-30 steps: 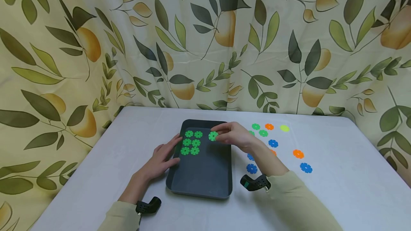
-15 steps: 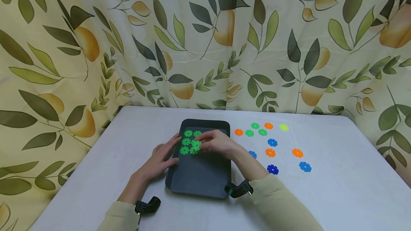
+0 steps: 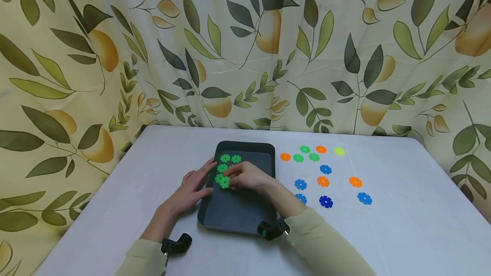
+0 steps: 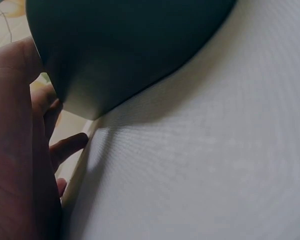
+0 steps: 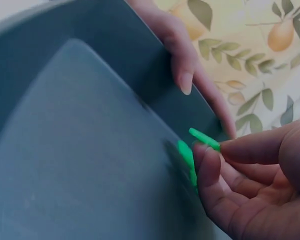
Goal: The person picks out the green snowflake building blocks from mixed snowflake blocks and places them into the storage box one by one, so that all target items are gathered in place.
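Observation:
My right hand (image 3: 249, 176) pinches a green notched plastic disc (image 3: 224, 182) between thumb and fingertips, over the left part of a dark grey tray (image 3: 239, 216). In the right wrist view the held disc (image 5: 205, 139) is tilted, close above another green disc (image 5: 186, 155). Several like green discs (image 3: 225, 157) lie in two columns at the tray's upper left, some hidden behind the right hand. My left hand (image 3: 192, 188) rests on the tray's left rim with fingers extended. In the left wrist view its thumb (image 4: 20, 62) lies against the tray's outer wall (image 4: 130, 50).
Right of the tray, loose notched discs lie on the white table (image 3: 402, 225): several blue (image 3: 325, 169), several orange (image 3: 323, 181), a few green (image 3: 304, 149) and one yellow-green (image 3: 339, 151). A leaf-and-fruit patterned curtain (image 3: 245, 76) hangs behind the table.
The right hand has carried the green disc leftward from the tray's upper right, then down to the lower end of the green columns. The left hand has stayed at the rim.

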### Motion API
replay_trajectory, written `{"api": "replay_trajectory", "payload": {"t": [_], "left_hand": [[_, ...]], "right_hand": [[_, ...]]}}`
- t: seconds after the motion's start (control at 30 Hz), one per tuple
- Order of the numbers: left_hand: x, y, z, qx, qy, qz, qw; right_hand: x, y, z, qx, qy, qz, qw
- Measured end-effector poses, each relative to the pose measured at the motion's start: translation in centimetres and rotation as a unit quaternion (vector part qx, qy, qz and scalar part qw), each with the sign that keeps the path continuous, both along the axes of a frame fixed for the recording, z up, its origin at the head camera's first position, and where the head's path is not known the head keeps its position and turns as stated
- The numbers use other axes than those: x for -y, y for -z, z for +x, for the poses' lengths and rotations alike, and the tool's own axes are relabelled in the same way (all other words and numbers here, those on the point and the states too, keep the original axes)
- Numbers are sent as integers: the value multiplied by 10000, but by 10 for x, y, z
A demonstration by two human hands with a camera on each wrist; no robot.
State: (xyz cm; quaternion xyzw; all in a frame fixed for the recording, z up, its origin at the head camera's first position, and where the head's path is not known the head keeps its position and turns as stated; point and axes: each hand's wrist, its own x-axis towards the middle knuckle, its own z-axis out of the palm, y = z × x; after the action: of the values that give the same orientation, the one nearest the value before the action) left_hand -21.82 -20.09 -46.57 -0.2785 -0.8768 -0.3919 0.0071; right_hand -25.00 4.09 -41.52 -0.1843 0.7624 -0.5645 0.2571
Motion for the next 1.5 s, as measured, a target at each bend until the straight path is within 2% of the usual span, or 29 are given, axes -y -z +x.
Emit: {"api": "replay_trajectory", "payload": {"t": [0.6,0.73,0.97,1.07,1.5], "left_hand": [[1,3,0,46,16,74,10000],[1,2,-1,47,-11,54,10000],[1,1,-2,-1,12,75,10000],[0,1,-2,-7,4,73,10000],[0,2,-2,-18,22,79,10000]], "right_hand": [[20,4,4,-9,-97,231,9997],[22,5,5,-177,-19,326,9993],[25,4,7,-811,78,863,9929],[26,6,8,-889,162,954,9913],[21,0,10,-651,264,683,9952]]}}
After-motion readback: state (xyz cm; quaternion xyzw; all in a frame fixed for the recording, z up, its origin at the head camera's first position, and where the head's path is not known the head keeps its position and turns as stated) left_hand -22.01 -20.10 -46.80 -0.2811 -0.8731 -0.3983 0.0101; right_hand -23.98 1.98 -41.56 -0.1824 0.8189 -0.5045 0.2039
